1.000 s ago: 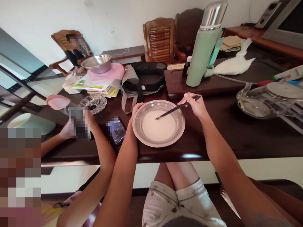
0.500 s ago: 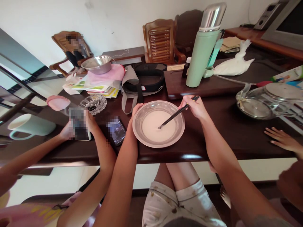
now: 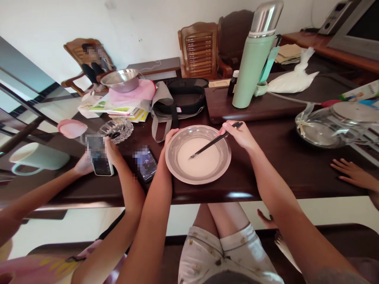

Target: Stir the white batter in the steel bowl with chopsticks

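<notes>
A wide metal bowl (image 3: 198, 180) stands near the table's front edge with a milky white liquid (image 3: 204, 163) inside. My left hand (image 3: 169, 139) is wrapped round the bowl's left side, its fingers partly hidden behind the rim. In my right hand (image 3: 237, 134), above the bowl's right rim, is a pair of dark chopsticks (image 3: 209, 144) held close together. They slant down to the left, with their tips in the liquid.
Left of the bowl lies a phone (image 3: 145, 165); beside it another person's hands (image 3: 111, 152) hold a second phone. A green thermos (image 3: 253, 67) stands behind, on a raised board. Rightward are a glass teapot (image 3: 319, 132) and another person's hand (image 3: 351, 172).
My right hand has shifted slightly left, and the chopstick tips have moved left through the liquid. My left hand stays on the bowl. At the right, another person has shifted position.
</notes>
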### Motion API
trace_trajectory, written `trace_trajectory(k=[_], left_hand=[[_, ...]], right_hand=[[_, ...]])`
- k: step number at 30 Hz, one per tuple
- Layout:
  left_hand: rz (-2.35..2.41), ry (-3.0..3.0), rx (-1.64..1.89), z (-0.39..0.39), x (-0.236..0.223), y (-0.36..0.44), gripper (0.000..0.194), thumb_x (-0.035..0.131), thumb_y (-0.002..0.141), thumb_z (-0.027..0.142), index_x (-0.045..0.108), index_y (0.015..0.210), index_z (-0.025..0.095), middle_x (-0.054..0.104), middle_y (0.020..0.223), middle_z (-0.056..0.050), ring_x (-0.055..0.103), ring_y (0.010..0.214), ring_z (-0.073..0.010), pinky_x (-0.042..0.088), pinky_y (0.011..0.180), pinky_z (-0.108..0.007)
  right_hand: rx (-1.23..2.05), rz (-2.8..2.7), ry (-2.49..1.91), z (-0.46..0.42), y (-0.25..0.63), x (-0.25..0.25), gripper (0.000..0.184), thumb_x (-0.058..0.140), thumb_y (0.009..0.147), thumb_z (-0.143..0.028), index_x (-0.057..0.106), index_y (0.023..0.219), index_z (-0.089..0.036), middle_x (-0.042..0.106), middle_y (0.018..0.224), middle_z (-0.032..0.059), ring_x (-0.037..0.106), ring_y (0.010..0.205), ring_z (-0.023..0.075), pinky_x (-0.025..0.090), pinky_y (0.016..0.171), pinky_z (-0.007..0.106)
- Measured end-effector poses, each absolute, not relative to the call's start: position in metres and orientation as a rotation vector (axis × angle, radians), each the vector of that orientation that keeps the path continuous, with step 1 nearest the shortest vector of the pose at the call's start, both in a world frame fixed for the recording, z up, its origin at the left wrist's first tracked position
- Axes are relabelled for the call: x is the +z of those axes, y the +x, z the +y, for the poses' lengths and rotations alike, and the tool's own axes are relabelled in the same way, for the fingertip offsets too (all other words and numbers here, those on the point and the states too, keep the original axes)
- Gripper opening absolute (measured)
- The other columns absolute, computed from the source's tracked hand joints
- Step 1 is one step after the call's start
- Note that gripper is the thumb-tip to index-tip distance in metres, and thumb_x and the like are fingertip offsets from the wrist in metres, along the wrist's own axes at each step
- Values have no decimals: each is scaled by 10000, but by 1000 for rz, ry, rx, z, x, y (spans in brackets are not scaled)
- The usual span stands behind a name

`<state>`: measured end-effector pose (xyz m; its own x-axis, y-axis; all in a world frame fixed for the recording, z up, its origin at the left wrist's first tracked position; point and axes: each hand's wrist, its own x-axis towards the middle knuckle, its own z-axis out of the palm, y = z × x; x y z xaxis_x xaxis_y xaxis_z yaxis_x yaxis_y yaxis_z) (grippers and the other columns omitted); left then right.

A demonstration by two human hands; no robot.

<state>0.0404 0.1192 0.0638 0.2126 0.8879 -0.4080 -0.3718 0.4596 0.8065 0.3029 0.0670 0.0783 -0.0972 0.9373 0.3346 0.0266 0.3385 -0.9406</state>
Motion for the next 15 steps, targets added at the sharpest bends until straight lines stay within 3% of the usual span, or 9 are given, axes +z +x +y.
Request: trace_trajectory(k=[6, 11, 15], left_hand=[[1011, 650, 964, 119, 66, 39, 333, 415, 919, 237, 664, 730, 124, 598, 606, -51, 590, 583, -179, 530, 671, -264], [1018, 679, 957, 123, 60, 35, 267, 488, 899, 254, 672, 750, 130, 576, 583, -42, 585, 585, -188, 532, 692, -270], [1014, 696, 962, 125, 56, 33, 262, 524, 897, 269, 656, 713, 137, 565, 579, -39, 584, 581, -186, 533, 705, -268]], right_hand=[[893, -1331, -921, 68, 306, 78, 495, 697, 831, -617, 682, 561, -203, 707, 557, 30, 651, 562, 144, 411, 506, 256], [987, -1466, -953, 66, 301, 79, 457, 708, 813, -631, 723, 631, -211, 768, 676, 48, 693, 665, 166, 494, 597, 272], [880, -1384, -997, 68, 305, 80, 497, 687, 809, -664, 690, 594, -215, 747, 624, 41, 686, 633, 171, 466, 558, 277]])
